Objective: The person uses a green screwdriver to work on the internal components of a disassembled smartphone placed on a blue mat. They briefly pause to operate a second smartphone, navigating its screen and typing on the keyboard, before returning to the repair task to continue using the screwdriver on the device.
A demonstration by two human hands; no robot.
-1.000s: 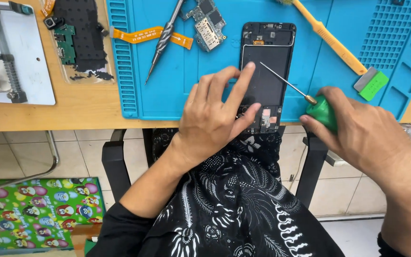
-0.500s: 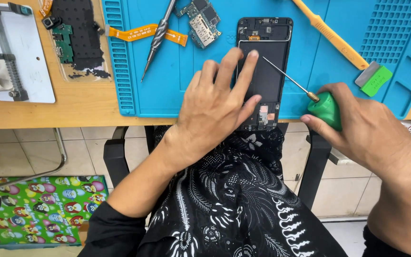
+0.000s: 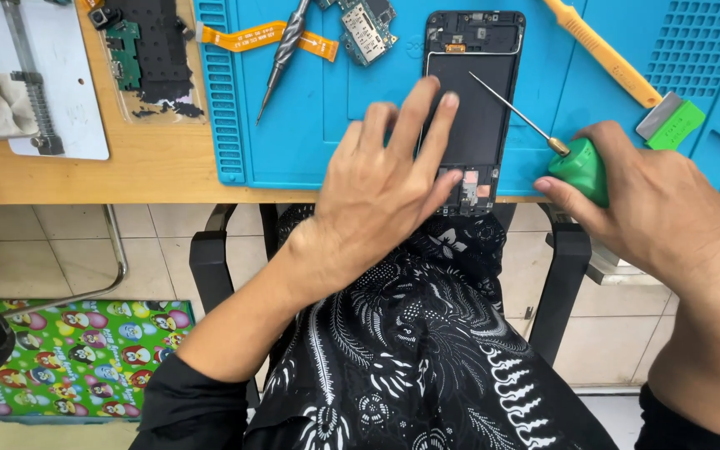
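Head view: the opened phone chassis (image 3: 475, 108) lies face-down on the blue mat (image 3: 318, 125) at the table edge. The left hand (image 3: 385, 187) steadies it, fingers spread flat. The right hand (image 3: 652, 200) is clamped on the green-handled screwdriver (image 3: 581, 167), tip over the frame. Step in hand: screw work; the next move calls for precise tip seating.

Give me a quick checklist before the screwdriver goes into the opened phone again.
1. Opened phone lies flat on the blue mat: ok.
2. Left hand steadies it, fingers on the dark panel: ok.
3. Right hand grips the green screwdriver: ok.
4. Tip rests over the phone's upper half: ok.
5. Tip seated on a screw: cannot tell.
6. Tweezers, orange flex cable and circuit board lie apart from the phone: ok.
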